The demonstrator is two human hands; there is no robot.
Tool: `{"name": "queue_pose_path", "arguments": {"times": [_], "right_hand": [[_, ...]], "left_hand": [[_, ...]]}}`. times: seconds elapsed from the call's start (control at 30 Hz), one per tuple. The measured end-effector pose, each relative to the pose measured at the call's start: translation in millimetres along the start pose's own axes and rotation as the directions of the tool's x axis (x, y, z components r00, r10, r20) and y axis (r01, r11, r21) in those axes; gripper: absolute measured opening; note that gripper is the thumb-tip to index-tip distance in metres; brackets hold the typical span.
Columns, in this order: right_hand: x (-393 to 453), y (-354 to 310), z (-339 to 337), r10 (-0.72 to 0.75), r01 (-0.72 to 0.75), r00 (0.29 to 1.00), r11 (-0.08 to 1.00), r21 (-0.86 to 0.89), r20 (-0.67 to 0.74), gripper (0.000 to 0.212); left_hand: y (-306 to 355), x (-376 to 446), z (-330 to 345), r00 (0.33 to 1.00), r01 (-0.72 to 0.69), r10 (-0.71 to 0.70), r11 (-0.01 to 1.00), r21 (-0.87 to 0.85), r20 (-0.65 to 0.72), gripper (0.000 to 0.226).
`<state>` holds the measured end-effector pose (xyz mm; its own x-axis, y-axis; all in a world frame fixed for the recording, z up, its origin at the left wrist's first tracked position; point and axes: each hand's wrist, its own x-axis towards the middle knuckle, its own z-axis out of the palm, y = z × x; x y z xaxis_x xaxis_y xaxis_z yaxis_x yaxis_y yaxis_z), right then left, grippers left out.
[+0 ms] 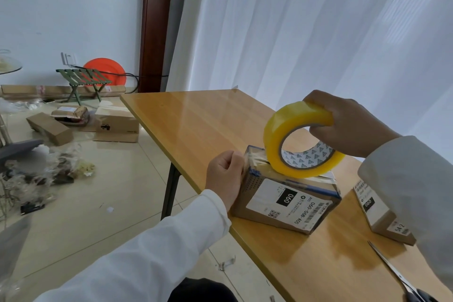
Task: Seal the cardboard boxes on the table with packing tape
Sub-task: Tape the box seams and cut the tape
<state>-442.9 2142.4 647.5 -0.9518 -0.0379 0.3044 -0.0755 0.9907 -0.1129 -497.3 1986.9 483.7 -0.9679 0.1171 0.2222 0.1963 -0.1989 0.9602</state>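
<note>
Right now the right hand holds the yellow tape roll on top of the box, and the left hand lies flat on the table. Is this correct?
Not fully. In the head view the left hand grips the box at its end, not the table. The right hand does hold the yellow tape roll on the box.

Counting my things

I see two of my hands, my left hand (224,174) and my right hand (348,122). I have one roll of yellow tape (297,139). Two cardboard boxes sit on one wooden table (196,125): the near box (286,201) and the far-right box (382,215). One pair of scissors (397,274) lies there too. On the floor I count three more boxes, one green stool (85,83) and one orange round thing (107,66).
</note>
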Motion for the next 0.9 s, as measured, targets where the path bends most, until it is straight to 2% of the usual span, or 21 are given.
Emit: {"name": "queue_pose_path", "arguments": {"times": [0.3, 0.37, 0.47, 0.6, 0.67, 0.7, 0.8, 0.9], "right_hand": [[0, 3, 3, 0.016, -0.016, 1.000, 1.000, 0.020, -0.018, 0.032], [0, 3, 4, 0.017, -0.016, 1.000, 0.999, 0.032, -0.024, 0.031], [1, 3, 6, 0.034, -0.033, 0.999, 0.998, 0.052, -0.035, 0.030], [4, -1, 7, 0.029, -0.027, 0.999, 0.998, 0.050, -0.038, 0.028], [5, -3, 7, 0.028, -0.026, 0.999, 0.998, 0.055, -0.036, 0.027], [6, -4, 7, 0.028, -0.026, 0.999, 0.998, 0.060, -0.037, 0.027], [7, -7, 9, 0.034, -0.030, 0.999, 0.995, 0.092, -0.042, 0.025], [7, -7, 9, 0.060, -0.055, 0.998, 0.988, 0.143, -0.029, 0.027]], "left_hand": [[-8, 2, -3, 0.991, 0.040, -0.042, 0.999, 0.014, 0.125, 0.038], [-5, 4, -3, 0.984, 0.057, -0.061, 0.998, 0.031, 0.168, 0.044], [-2, 8, -7, 0.954, 0.177, -0.197, 0.978, 0.106, 0.227, 0.058], [-7, 14, -18, 0.906, 0.239, -0.327, 0.919, 0.313, 0.270, 0.037], [-1, 18, -20, 0.917, 0.210, -0.320, 0.894, 0.395, 0.237, 0.018], [6, 21, -18, 0.937, 0.197, -0.286, 0.905, 0.376, 0.198, 0.010], [35, 37, 1, 0.964, 0.150, -0.210, 0.935, 0.322, 0.161, 0.012], [44, 46, 25, 0.943, 0.141, -0.240, 0.916, 0.376, 0.229, 0.034]]}}
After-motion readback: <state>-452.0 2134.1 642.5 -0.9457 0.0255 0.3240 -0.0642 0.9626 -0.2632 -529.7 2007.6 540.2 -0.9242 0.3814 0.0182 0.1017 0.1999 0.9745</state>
